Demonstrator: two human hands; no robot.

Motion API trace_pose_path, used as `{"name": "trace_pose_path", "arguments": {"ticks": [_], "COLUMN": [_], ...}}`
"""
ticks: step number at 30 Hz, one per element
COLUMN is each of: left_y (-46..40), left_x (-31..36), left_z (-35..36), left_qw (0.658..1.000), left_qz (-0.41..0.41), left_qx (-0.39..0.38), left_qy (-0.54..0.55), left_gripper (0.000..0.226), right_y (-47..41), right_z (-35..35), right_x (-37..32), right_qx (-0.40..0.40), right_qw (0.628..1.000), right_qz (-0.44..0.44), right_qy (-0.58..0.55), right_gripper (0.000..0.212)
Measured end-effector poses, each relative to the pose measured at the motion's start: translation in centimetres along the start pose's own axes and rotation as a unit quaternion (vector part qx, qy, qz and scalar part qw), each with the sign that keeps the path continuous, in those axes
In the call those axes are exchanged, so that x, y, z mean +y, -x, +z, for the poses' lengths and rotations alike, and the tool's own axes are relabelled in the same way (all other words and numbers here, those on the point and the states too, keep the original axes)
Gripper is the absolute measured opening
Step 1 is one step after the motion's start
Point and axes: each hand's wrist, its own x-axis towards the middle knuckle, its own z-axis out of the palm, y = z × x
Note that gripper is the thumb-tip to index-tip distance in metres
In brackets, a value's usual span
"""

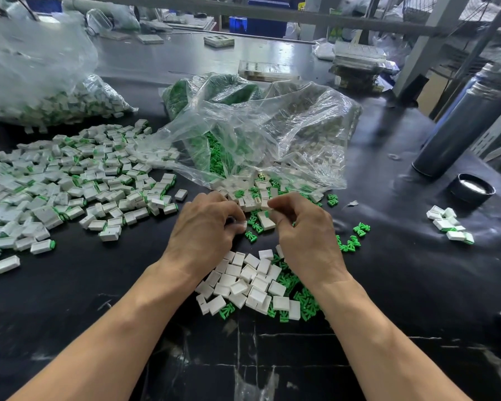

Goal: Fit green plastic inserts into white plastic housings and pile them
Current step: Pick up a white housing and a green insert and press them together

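Observation:
My left hand (pixel 206 227) has its fingers curled round a small white housing (pixel 243 225), of which only a corner shows. My right hand (pixel 304 227) pinches a green insert (pixel 266 214) at the top of another white housing (pixel 265 222) between the two hands. Under my wrists lies a heap of loose white housings (pixel 249 280) mixed with loose green inserts (pixel 304 302). To the left spreads a wide pile of fitted housings (pixel 70 183) with green ends showing.
An open clear bag (pixel 258 134) of green inserts and housings lies just beyond my hands. Another full bag (pixel 41 91) sits at the far left. A dark flask (pixel 460 128), its cap (pixel 472 188) and a small cluster of housings (pixel 449 224) are to the right.

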Motion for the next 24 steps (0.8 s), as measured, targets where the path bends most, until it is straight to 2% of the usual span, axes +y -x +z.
{"name": "trace_pose_path", "arguments": {"ticks": [10,15,20,24], "left_y": [0.4,0.5,0.6,0.6], "left_x": [1.1,1.7,1.8,1.7], "left_z": [-0.5,-0.8,-0.8,-0.6], "left_qw": [0.981,0.965,0.932,0.935], "left_qz": [-0.008,-0.019,-0.038,-0.029], "left_qx": [0.025,-0.009,-0.046,-0.045], "left_qy": [0.191,0.263,0.357,0.352], "left_gripper": [0.022,0.022,0.016,0.017], "right_y": [0.2,0.1,0.2,0.3], "right_z": [0.3,0.5,0.6,0.6], "right_x": [0.3,0.1,0.0,0.1], "right_qx": [0.004,0.015,0.003,0.001], "right_qw": [0.989,0.982,0.979,0.979], "right_qz": [-0.018,-0.023,-0.032,-0.037], "right_qy": [-0.145,-0.188,-0.201,-0.201], "right_gripper": [0.015,0.018,0.014,0.014]}}
